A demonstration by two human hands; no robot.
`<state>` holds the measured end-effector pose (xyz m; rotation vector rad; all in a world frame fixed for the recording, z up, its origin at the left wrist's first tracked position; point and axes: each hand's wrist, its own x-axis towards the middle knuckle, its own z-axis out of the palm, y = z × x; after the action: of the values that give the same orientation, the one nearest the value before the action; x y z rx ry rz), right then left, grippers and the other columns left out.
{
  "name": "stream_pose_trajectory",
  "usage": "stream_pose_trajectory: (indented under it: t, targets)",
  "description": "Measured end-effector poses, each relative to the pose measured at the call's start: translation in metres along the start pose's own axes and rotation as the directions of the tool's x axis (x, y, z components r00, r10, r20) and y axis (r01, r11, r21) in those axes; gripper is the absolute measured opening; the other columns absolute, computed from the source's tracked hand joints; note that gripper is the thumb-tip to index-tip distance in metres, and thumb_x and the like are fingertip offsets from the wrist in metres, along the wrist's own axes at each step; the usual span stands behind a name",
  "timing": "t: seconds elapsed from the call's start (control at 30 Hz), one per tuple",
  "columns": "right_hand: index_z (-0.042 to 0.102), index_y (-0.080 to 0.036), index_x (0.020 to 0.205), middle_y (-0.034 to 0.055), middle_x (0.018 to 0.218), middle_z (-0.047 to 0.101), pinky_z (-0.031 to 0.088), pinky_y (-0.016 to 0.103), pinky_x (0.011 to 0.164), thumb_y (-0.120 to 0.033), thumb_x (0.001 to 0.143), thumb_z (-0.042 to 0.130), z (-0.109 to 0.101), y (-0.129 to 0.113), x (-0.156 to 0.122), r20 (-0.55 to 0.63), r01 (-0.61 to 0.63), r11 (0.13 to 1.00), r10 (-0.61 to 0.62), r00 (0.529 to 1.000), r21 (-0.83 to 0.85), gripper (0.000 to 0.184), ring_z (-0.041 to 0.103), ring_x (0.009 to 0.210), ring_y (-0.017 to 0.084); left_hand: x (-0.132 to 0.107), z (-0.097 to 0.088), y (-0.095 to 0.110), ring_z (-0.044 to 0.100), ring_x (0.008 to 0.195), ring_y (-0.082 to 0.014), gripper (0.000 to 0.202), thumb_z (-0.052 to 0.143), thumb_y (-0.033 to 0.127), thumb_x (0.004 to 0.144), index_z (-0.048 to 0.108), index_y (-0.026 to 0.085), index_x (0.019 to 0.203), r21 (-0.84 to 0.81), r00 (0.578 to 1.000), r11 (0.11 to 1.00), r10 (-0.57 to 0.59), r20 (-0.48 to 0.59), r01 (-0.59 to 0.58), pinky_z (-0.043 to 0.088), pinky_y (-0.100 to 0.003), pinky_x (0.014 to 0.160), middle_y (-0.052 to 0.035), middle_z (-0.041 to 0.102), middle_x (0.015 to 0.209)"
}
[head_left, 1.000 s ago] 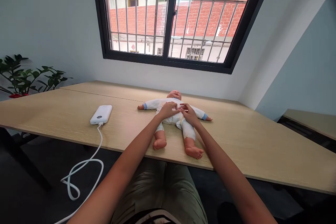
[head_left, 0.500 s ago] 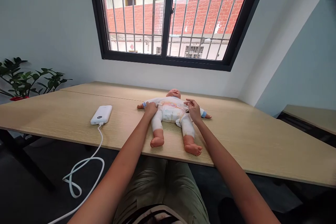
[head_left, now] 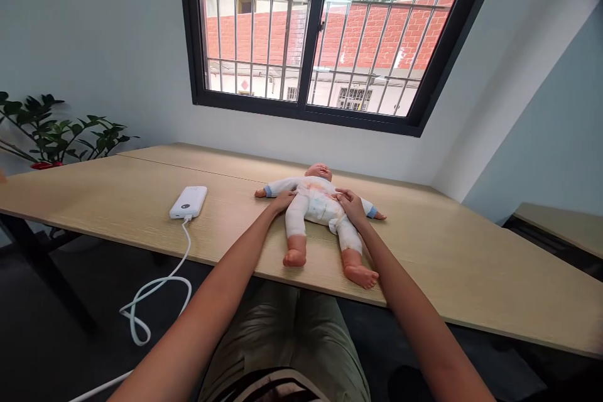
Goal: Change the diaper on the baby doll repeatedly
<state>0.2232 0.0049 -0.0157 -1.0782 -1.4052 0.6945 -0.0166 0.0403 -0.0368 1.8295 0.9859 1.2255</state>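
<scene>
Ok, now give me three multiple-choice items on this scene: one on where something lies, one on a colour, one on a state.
1. Where does the white power bank lie?
A) On the table, left of the baby doll
B) On the doll's chest
C) On the floor

2. What colour are the doll's sleeve cuffs?
A) Red
B) Yellow
C) Blue

3. What is the right hand doing?
A) Gripping the power bank
B) Resting on the doll's middle
C) Raised up by the window

Answers:
1. A, it lies on the tabletop, apart from the doll.
2. C, the cuff at each wrist shows blue.
3. B, the hand lies on the doll's body.
</scene>
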Motion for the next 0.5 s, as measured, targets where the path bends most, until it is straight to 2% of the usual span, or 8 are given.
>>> stream_pose_trajectory:
  t: [0.13,0.3,0.37,0.5]
  targets:
    - [0.063,-0.021,0.095,0.0078,0.095,0.072,0.052,0.043,0.095,-0.031,0.071,0.062,-0.005,0.008,0.006,-0.010,-0.011,1.000,0.011,1.000,-0.005,0.026,0.067,0.098,0.025,0.002,0.006,-0.003,0.066,0.079,-0.0173,0.017,0.056,0.022,0.091,0.069,0.012,0.088,-0.158,0.996,0.986,-0.051,0.075,0.062,0.055,-0.028,0.073,-0.0067,0.072,0.078]
    - [0.064,-0.022,0.091,0.0083,0.096,0.072,0.052,0.043,0.093,-0.030,0.068,0.065,-0.005,0.013,0.010,-0.030,0.025,0.999,-0.026,0.999,-0.034,0.025,0.066,0.098,0.026,0.000,0.008,-0.003,0.065,0.086,-0.0173,0.018,0.055,0.024,0.094,0.066,0.010,0.093,-0.381,0.983,0.912,-0.100,0.157,0.154,0.052,-0.029,0.080,-0.0072,0.071,0.077]
    - [0.063,-0.022,0.091,0.0082,0.095,0.071,0.052,0.043,0.094,-0.030,0.068,0.064,-0.004,0.014,0.010,-0.035,0.017,1.000,-0.018,0.999,-0.022,0.025,0.066,0.097,0.026,0.002,0.008,-0.003,0.065,0.080,-0.0167,0.015,0.063,0.026,0.089,0.066,0.012,0.092,-0.451,0.984,0.875,-0.134,0.121,0.175,0.052,-0.030,0.078,-0.0062,0.070,0.076]
    - [0.064,-0.020,0.093,0.0082,0.093,0.071,0.051,0.043,0.095,-0.036,0.069,0.062,-0.003,0.013,0.006,-0.030,-0.024,1.000,0.024,0.999,0.001,0.029,0.066,0.096,0.025,0.009,0.001,-0.005,0.059,0.062,-0.0133,0.014,0.072,0.023,0.075,0.062,0.015,0.080,-0.473,0.973,0.862,-0.226,-0.043,0.180,0.053,-0.030,0.068,-0.0015,0.064,0.066]
